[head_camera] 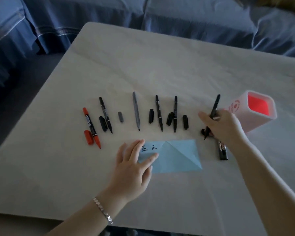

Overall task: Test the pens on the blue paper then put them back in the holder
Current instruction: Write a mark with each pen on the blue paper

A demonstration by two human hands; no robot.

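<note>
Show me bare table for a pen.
Free: the white-clothed table beyond the row of uncapped black pens, and the strip nearer than the blue paper sheet. Crowded: from the red marker to the pink square holder.

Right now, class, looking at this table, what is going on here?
A person is testing pens. The left hand presses flat on the blue paper, which bears two written marks. The right hand grips a black pen, tip down, just right of the paper. Five uncapped pens lie in a row beyond it, caps beside them, and no pen shows in the pink holder.
</note>
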